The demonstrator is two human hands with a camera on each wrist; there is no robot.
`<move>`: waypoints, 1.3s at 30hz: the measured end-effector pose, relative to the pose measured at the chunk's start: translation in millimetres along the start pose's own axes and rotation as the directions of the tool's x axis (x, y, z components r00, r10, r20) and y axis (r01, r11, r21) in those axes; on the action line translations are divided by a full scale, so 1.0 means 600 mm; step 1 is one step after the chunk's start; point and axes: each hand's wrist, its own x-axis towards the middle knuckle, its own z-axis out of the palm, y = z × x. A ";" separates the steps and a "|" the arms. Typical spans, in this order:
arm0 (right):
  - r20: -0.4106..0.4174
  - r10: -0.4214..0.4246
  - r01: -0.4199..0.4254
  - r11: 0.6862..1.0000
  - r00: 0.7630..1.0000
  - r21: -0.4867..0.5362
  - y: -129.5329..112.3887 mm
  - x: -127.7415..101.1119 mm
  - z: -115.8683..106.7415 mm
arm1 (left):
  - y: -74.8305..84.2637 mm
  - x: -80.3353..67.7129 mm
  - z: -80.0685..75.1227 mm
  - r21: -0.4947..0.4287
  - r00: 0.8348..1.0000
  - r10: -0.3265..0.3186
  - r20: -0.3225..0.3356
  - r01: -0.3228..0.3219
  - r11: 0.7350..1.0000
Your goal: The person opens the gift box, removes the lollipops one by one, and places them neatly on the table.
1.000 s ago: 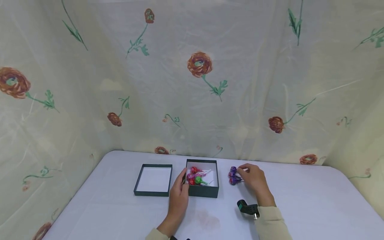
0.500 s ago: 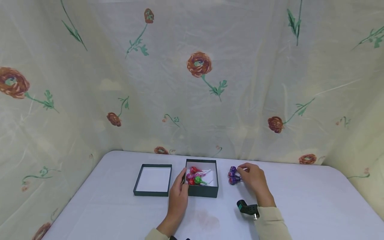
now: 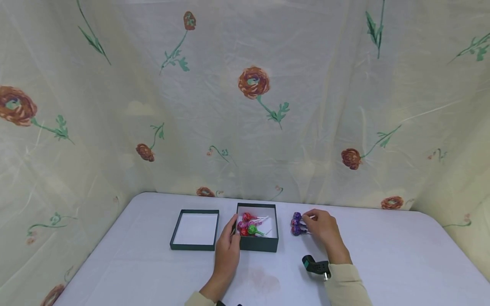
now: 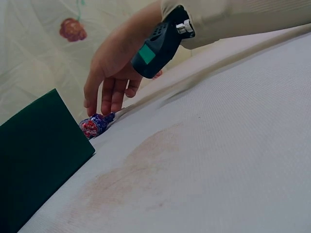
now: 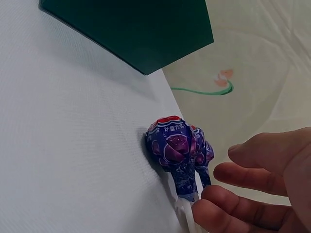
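In the head view, my left hand (image 3: 227,250) grips the near left corner of a dark green box (image 3: 259,244). Inside the box lie several wrapped lollipops, among them a red one (image 3: 246,216) and a green one (image 3: 252,229). To the right of the box, purple-wrapped lollipops (image 3: 296,230) lie in a row, heads pointing left. My right hand (image 3: 323,227) is at their stick ends. In the right wrist view, its lower fingertips (image 5: 206,213) touch or nearly touch the white stick of the nearest purple lollipop (image 5: 175,145); thumb and forefinger stand apart.
A shallow green-rimmed lid (image 3: 193,247), white inside, lies left of the box. White cloth covers the table (image 3: 153,272), with a brownish stain (image 3: 264,280) in front of the box. A flowered curtain (image 3: 298,161) hangs behind the table.
The nearest purple lollipop has shifted slightly left and back, more in line with the others. My right fingers moved only slightly; my left hand stays on the box.
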 end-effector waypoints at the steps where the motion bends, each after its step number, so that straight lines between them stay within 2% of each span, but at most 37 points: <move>1: 0.001 -0.002 0.002 1.000 1.000 -0.002 0.000 0.000 0.000 | 0.000 0.000 0.000 -0.001 1.000 0.001 -0.001 -0.001 1.000; 9: -0.013 -0.027 0.027 1.000 1.000 -0.003 -0.010 -0.002 -0.007 | 0.000 0.002 0.000 -0.018 1.000 0.016 0.009 -0.016 1.000; 14: -0.031 -0.097 0.097 0.995 0.995 0.019 -0.029 -0.006 -0.013 | 0.001 0.003 -0.001 -0.023 1.000 0.021 0.015 -0.021 1.000; 20: -0.012 -0.157 0.157 0.984 0.988 0.082 -0.059 -0.015 -0.010 | 0.002 0.003 -0.001 -0.023 0.999 0.029 0.017 -0.029 0.999; 25: -0.021 -0.222 0.223 0.969 0.975 0.102 -0.084 -0.025 -0.005 | 0.003 0.002 -0.002 -0.029 0.999 0.028 0.022 -0.027 0.999; 32: 0.002 -0.277 0.274 0.952 0.961 0.133 -0.112 -0.039 0.009 | 0.004 0.001 -0.002 -0.022 0.999 0.026 0.018 -0.026 0.999; 39: 0.032 -0.356 0.347 0.925 0.934 0.156 -0.130 -0.049 0.022 | 0.001 -0.001 -0.002 -0.012 1.000 0.008 0.010 -0.008 1.000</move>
